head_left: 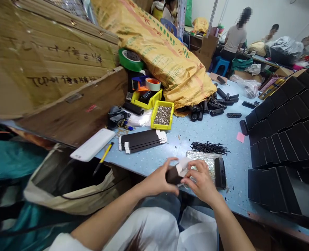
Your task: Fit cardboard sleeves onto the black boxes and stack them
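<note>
Between my hands, just over the table's front edge, is a small black box (173,175) with white inner flaps folded out at its top end. My left hand (156,179) wraps round the box's left side, thumb below. The fingers of my right hand (201,179) pinch at the white flaps on its right. Beside my right hand a black handheld device (220,172) lies on a clear plastic-wrapped pack (209,162). Behind that pack is a pile of short black strips (209,147). Several flattened black boxes (142,140) are stacked to the left.
Assembled black boxes (285,139) are piled high on the right. Loose black devices (217,112) lie beside a big yellow woven sack (167,52). A yellow bin (162,116) holds small metal parts. A cardboard carton (52,59) stands left. Other people (235,38) are farther back.
</note>
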{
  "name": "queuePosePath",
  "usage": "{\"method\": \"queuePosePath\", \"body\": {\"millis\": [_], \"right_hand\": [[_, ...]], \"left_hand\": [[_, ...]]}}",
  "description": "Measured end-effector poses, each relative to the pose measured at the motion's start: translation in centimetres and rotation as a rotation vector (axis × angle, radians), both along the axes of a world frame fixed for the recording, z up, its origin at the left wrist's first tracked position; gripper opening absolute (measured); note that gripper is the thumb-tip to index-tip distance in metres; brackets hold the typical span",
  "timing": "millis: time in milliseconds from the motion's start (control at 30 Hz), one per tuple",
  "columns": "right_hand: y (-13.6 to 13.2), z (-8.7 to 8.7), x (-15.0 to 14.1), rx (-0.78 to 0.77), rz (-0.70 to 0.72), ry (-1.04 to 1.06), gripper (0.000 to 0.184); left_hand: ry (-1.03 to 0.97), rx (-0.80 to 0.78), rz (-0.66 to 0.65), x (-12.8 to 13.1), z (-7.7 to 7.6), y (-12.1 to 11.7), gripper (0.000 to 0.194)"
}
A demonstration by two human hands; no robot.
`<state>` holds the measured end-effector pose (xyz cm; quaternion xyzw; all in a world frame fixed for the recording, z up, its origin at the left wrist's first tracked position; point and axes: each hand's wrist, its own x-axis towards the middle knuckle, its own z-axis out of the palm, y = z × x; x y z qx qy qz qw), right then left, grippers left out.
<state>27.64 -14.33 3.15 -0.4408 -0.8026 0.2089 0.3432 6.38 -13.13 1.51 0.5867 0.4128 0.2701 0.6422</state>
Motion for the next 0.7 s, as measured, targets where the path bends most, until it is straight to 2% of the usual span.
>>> {"method": "queuePosePath", "body": {"millis": [33,67,167,200,233,300,367,433,567,633,700], "right_hand": [[-0.1,-0.1,0.4,-0.062,0.01,0.026,0.012],[-0.2,-0.4,0.6,-0.11,-0.004,0.095,0.016],[0.1,-1.4,0.3,-0.265,-0.119,0.515,0.022],[0.4,-1.8,0.1,-0.35,-0.133,0.651,0.026],[0.6,-2.1,-0.2,-0.438,-0.137,0.749,0.031],[0.9,-2.2,-0.5,-0.546,-0.087,0.784,0.042],[0.9,-1.9,-0.5,-0.501,0.009,0.694,0.044],[0.7,-1.4,-0.6,-0.438,0.046,0.627,0.038],[-0.1,-0.9,-1.4,-0.386,-0.063,0.605,0.031],[-0.5,-1.0,-1.1,-0.285,-0.02,0.514,0.036],[-0.5,-1.3,0.6,-0.242,0.053,0.33,0.045]], "left_hand": [[0.081,0.062,0.027,-0.4,0.2,0.1,0.101],[0.145,0.131,0.03,-0.7,0.5,0.2,0.097],[0.189,0.332,-0.09,-0.4,1.8,0.4,0.046],[0.173,0.378,-0.129,0.1,2.1,0.4,0.036],[0.152,0.4,-0.151,0.6,2.3,0.4,0.036],[0.117,0.374,-0.097,1.9,2.4,0.2,0.058],[0.108,0.294,0.026,2.9,2.1,0.0,0.089],[0.127,0.225,0.105,3.6,1.9,0.0,0.104],[0.185,0.184,0.045,4.3,2.3,0.5,0.11],[0.184,0.16,0.019,4.5,2.4,0.8,0.11],[0.149,0.103,0.05,4.3,2.2,1.1,0.107]]}}
